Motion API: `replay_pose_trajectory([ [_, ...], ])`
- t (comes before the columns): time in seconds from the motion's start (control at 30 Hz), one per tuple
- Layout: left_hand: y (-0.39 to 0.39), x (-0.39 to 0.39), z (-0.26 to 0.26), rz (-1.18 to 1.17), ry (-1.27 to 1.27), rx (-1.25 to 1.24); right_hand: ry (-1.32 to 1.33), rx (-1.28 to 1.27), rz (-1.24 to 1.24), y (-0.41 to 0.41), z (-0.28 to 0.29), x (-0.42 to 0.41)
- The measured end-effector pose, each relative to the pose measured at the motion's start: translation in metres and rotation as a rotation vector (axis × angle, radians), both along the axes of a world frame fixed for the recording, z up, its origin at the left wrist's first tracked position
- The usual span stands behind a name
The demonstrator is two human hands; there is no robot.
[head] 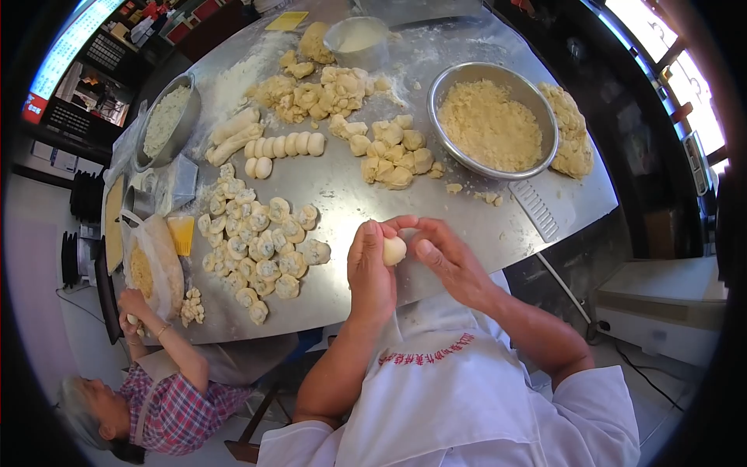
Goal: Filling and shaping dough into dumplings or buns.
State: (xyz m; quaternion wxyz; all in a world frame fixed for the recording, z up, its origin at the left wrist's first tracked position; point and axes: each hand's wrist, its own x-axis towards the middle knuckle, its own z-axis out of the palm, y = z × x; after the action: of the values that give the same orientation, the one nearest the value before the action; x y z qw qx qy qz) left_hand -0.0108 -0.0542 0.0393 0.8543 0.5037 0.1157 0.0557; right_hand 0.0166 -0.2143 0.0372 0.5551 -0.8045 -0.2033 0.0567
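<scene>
A smooth, pale dough ball [394,251] rests in my left hand [372,277], pressed between palm and fingers above the table's near edge. My right hand [455,262] is just to its right, curved, with thumb and fingers apart. Its fingertips come close to those of my left hand; whether they touch is unclear. Left of my hands lies a spread of dough pieces with greenish filling [265,248]. Beyond my hands is a heap of yellowish dough lumps [397,152]. A row of smooth dough pieces [290,145] stands left of that heap.
A steel bowl of yellow crumbly filling [435,111] stands at right, beside a large dough mass [566,131]. Another bowl [195,105] holds pale greenish filling. A yellow scraper [181,233] lies by a plastic bag [169,262]. A co-worker [175,403] works at the left corner.
</scene>
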Motion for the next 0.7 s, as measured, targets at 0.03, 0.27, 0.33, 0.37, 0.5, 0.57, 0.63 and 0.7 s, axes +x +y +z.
replay_pose_trajectory([
  [0.03, -0.002, -0.002, 0.004, -0.006, 0.001, -0.002, 0.418, 0.281, 0.099, 0.010, -0.006, -0.009],
  [0.27, 0.006, -0.003, -0.009, -0.173, -0.299, 0.524, 0.944, 0.356, 0.264, 0.018, -0.002, -0.014],
  [0.33, 0.015, -0.001, 0.018, -0.341, -0.040, 0.431, 0.872, 0.430, 0.102, 0.034, 0.004, -0.025],
  [0.37, 0.017, 0.000, 0.028, -0.494, 0.221, 0.338, 0.797, 0.500, -0.046, 0.039, 0.005, -0.029],
  [0.5, -0.013, -0.003, 0.029, -0.129, -0.038, -0.073, 0.765, 0.431, 0.117, 0.027, 0.004, -0.018],
  [0.57, -0.015, 0.000, 0.011, -0.096, -0.151, 0.209, 1.000, 0.487, 0.105, 0.023, 0.004, -0.016],
  [0.63, -0.011, 0.003, 0.014, -0.078, -0.264, 0.487, 0.925, 0.538, 0.007, 0.036, 0.011, -0.018],
  [0.7, 0.014, -0.001, 0.029, -0.473, 0.378, 0.359, 0.849, 0.583, -0.081, 0.041, 0.012, -0.019],
])
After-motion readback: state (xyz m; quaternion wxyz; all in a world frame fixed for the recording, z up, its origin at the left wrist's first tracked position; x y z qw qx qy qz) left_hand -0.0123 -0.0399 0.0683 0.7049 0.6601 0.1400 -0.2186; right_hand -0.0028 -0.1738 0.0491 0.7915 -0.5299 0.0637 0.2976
